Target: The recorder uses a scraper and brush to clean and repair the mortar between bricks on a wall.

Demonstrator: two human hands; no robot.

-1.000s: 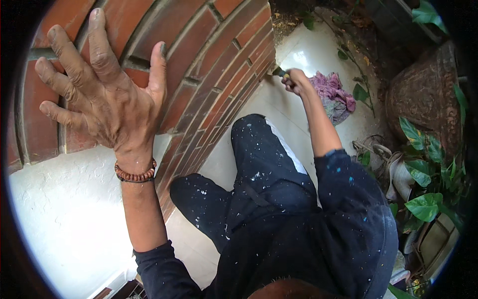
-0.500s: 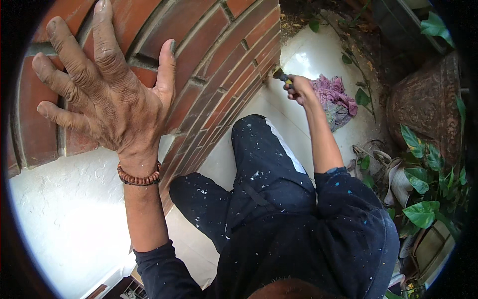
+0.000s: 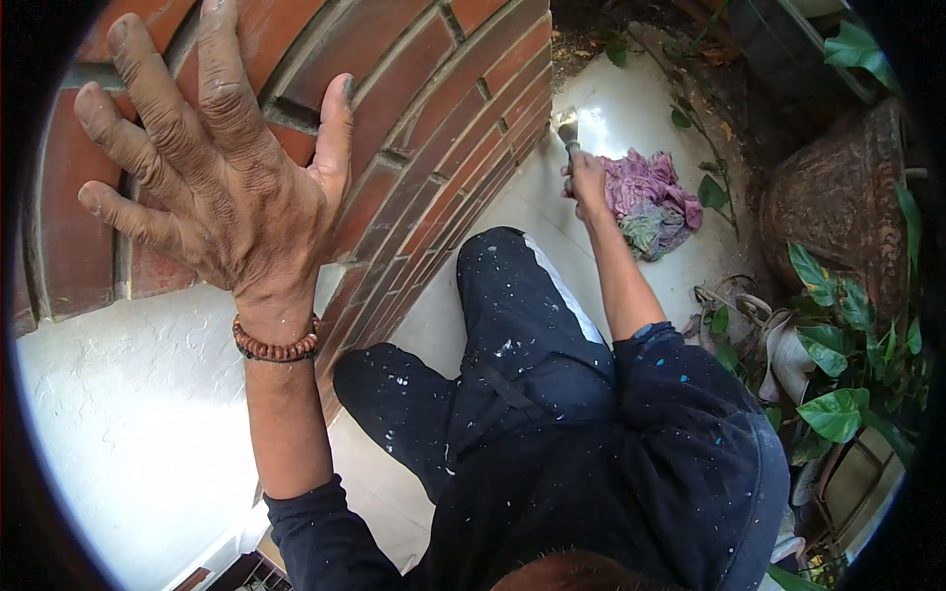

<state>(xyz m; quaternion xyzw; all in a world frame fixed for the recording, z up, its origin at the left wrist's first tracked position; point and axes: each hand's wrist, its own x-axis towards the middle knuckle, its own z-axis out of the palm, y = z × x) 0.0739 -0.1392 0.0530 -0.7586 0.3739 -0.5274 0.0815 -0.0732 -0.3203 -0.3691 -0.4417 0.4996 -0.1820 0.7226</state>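
Observation:
My left hand rests spread against the red brick wall, fingers apart and holding nothing. Beyond my knees, my right hand grips a small tool with a dark handle and a flat head, a brush or scraper; I cannot tell which. Its head is over the white tiled floor near the far foot of the wall. A crumpled pink and grey rag lies on the tiles just right of that hand.
My kneeling legs are beside the wall. Along the right are a large carved brown planter, leafy plants, a dark container and some clutter. A white textured wall shows at lower left.
My right hand and the tool have swung slightly, the head now pointing away from me, a little clear of the brick corner. My left hand has slid only slightly on the bricks.

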